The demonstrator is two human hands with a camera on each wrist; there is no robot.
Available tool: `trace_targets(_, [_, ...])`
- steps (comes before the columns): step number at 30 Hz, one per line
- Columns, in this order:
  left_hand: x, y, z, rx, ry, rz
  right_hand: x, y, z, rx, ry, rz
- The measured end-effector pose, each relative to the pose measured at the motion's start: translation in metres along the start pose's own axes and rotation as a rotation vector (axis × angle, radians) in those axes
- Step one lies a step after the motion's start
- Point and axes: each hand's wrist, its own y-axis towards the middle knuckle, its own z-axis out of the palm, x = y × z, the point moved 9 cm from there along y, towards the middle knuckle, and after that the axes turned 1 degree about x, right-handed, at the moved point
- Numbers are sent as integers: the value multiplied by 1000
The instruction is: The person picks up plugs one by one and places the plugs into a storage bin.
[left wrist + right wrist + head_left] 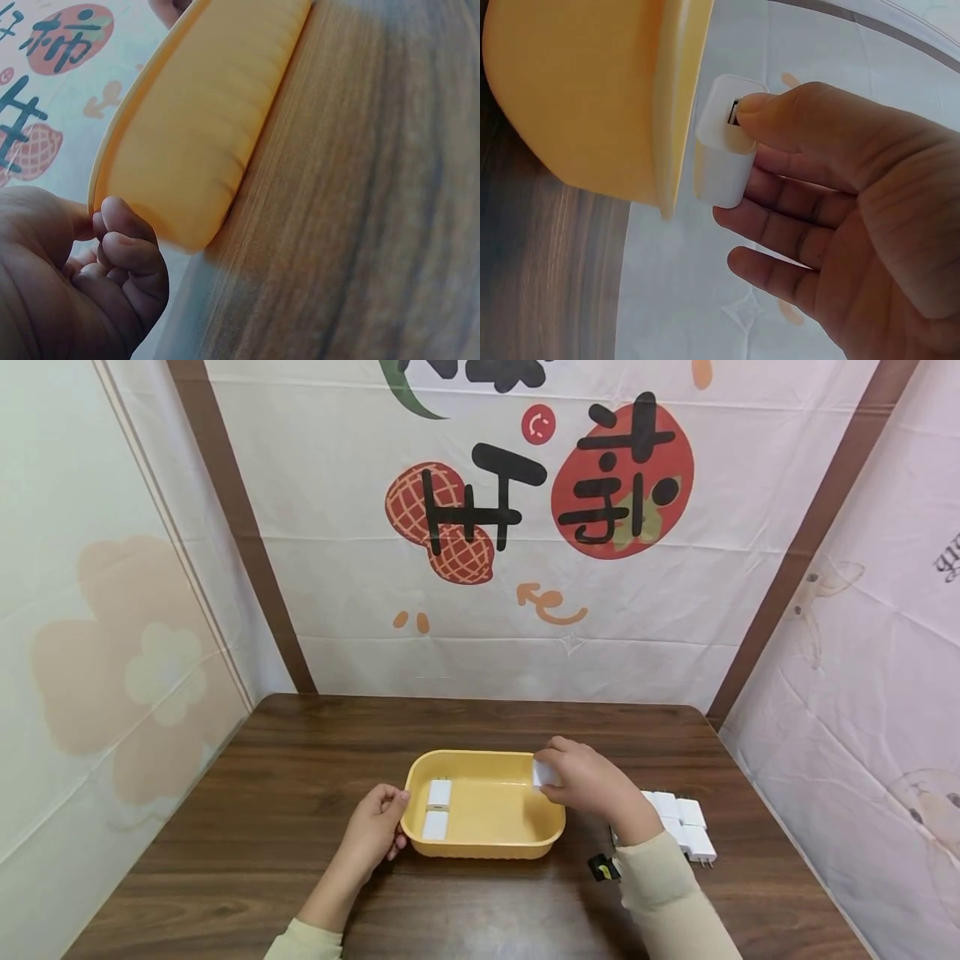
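A yellow plastic basin (487,851) stands on the table. My left hand (369,831) pinches its left rim between thumb and curled fingers; the left wrist view shows this hand (90,277) at the end of the basin's wall (180,135). Over the basin's right rim, my right hand (588,781) holds a white USB charger (724,169). Its thumb lies on the face with the USB port, and the fingers are behind and below. Inside the basin, two white chargers (439,792) lie end to end along the left side, the far one with its prongs pointing away.
Right of the basin, several white chargers (697,842) lie grouped on the brown wooden table (315,735), partly hidden by my right forearm. A small black item with a yellow mark (602,867) lies beside that sleeve. Printed cloth walls (510,668) stand behind and at both sides.
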Motion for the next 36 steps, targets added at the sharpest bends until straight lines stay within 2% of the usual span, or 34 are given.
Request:
trace_targets(9, [-3,-2,0,6,-3,0,11,16,0,7,-61,-14])
trace_targets(14, [-3,-2,0,9,-17,4,20,25,4,39,-78,-6])
trace_targets(23, [-2,-2,0,8,-27,8,33,41,17,63,-77,-54])
trace_targets(28, [-2,-3,0,7,-26,9,35,48,27,90,-76,-33])
trace_targets(36, [-2,-3,-1,8,-26,7,45,55,33,89,-57,-33])
